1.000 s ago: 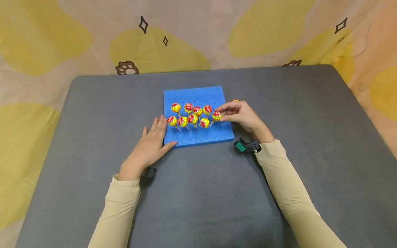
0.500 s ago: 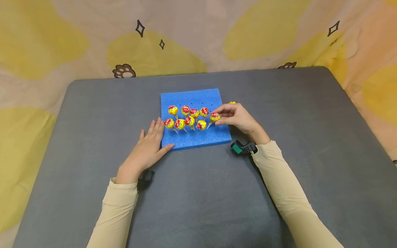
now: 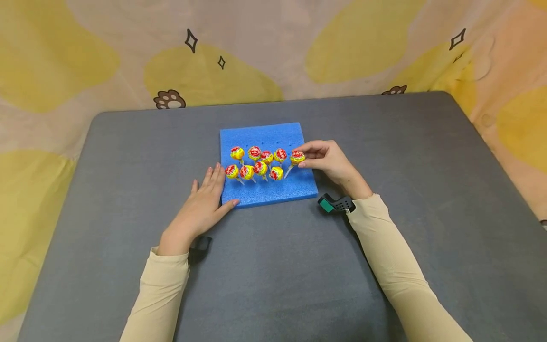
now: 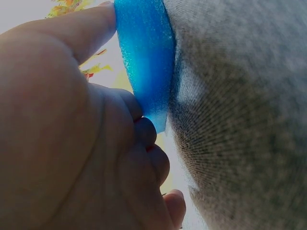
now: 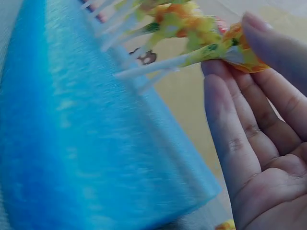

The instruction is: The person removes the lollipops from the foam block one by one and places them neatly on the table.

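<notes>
My right hand point(image 3: 335, 164) pinches the yellow-and-red wrapped head of a lollipop point(image 3: 297, 157) between thumb and fingers, over the right side of a blue foam block point(image 3: 273, 192). Its white stick point(image 5: 151, 67) slants down toward the foam in the right wrist view, the lower end showing. Several similar lollipops point(image 3: 260, 168) stand in two rows in the block, sticks down. Along the block's left side, my left hand point(image 3: 201, 209) rests with fingers straight, its thumb at the front edge. In the left wrist view that thumb point(image 4: 91, 31) touches the foam point(image 4: 148, 52).
Small holes point(image 3: 277, 142) dot the back part of the block. The block lies on a grey table point(image 3: 273, 266), with a patterned cloth point(image 3: 256, 28) behind. Another lollipop point(image 5: 224, 225) shows at the bottom of the right wrist view.
My right hand has raised the pinched lollipop slightly, and more of its stick shows. The lollipop behind that hand is now hidden in the head view. My left hand stays at the block.
</notes>
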Available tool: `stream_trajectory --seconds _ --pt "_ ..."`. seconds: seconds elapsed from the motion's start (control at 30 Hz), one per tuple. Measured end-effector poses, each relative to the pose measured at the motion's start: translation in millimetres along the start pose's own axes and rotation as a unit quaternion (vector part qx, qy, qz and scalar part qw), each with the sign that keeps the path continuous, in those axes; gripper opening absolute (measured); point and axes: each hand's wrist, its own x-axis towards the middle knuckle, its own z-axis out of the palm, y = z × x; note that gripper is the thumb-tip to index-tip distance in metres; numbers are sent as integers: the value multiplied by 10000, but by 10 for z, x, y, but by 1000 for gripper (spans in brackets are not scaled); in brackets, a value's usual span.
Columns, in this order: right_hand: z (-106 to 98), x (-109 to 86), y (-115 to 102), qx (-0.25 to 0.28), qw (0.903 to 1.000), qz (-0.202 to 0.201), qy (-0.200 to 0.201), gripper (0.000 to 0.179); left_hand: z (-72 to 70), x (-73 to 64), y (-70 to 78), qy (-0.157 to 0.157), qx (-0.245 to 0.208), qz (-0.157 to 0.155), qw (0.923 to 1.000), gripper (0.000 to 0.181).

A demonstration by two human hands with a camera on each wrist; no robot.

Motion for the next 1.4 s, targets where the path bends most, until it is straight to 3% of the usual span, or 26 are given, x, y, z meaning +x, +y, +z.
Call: stream_trajectory --seconds 0.23,0.47,0.73,1.2,1.4 --pt "-101 -9 -37 915 9941 -484 316 21 3 5 -5 12 -20 9 10000 85" --pt "-199 -11 -51 1487 9846 -606 691 28 -13 3 0 14 4 24 10000 85" --pt "-337 -35 -58 1770 9765 -877 867 28 -21 -4 10 29 -14 39 10000 85" --pt "-487 -130 1 1945 9667 -782 1466 25 8 -3 -8 11 -53 51 10000 85" --pt "-526 -141 24 2176 9582 -770 1689 23 10 1 -5 5 -47 37 10000 85"
